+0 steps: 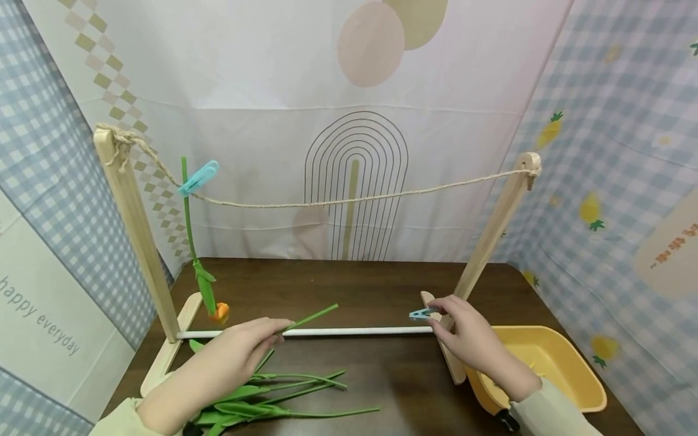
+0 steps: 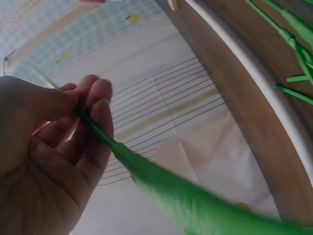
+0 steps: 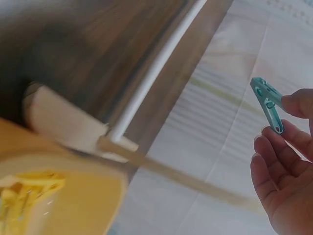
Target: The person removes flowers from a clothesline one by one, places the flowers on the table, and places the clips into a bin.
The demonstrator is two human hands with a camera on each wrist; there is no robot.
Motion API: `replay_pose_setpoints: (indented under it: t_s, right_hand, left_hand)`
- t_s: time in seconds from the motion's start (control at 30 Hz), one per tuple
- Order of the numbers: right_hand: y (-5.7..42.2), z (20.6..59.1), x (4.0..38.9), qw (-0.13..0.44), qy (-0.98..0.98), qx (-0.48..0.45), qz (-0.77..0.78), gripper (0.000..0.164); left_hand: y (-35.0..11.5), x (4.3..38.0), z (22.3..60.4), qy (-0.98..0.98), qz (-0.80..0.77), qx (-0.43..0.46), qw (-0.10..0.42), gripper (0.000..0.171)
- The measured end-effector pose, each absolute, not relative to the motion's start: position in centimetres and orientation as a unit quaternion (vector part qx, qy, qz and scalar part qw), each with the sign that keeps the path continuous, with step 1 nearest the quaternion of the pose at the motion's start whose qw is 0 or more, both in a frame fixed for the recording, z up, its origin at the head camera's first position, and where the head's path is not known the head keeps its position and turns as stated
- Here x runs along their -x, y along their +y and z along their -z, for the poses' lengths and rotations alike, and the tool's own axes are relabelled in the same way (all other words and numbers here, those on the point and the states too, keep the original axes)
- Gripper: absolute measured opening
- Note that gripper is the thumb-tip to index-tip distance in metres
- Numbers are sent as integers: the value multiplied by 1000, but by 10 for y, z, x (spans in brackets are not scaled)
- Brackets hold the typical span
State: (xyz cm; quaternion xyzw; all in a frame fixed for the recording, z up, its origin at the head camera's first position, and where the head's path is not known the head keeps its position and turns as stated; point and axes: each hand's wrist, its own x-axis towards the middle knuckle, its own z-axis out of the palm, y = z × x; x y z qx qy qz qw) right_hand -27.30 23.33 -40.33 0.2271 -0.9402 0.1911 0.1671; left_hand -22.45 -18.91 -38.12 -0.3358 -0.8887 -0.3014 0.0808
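Observation:
My left hand (image 1: 240, 346) pinches the green stem of an artificial flower (image 1: 317, 315) between thumb and fingers; its broad leaf (image 2: 178, 196) fills the lower part of the left wrist view, and its bloom is out of sight. At the right post, my right hand (image 1: 470, 334) holds a light blue clothespin (image 1: 420, 313) by its ends, thumb on one arm and a finger on the other. Above and to the left, an orange tulip (image 1: 220, 312) hangs head down from a twine line (image 1: 338, 202), fixed by another blue clothespin (image 1: 199, 178).
Two wooden posts (image 1: 139, 242) carry the twine, joined low down by a white rod (image 1: 360, 331). Several green stems (image 1: 256, 409) lie on the brown table (image 1: 414, 387) under my left arm. A yellow basin (image 1: 572, 363) with yellow clothespins (image 3: 36, 188) stands at the right.

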Motion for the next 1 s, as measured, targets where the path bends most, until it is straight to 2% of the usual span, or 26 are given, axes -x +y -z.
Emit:
replay_pose_setpoints:
  t_s: [0.07,0.2,0.67,0.83,1.0]
  right_hand:
    - [241,406,272,160,-943,-215,-197,27]
    - [254,413,269,153,-943,-204,-213,23]
    - [291,425,249,181,-950,-140,-214,18]
    - [309,427,245,184,-957,-97,-204,18]
    - [324,427,243,146,-965,-40,-212,29]
  left_hand:
    - [-190,225,383,-897,288,329,65,30]
    - [-192,225,390,-907,258,326,68,30]
    - [-189,224,413,-918,232,322,20,32]
    - [-187,224,422,-917,221,333,14,33]
    - [-185,223,432,-918,214,334,-4,34]
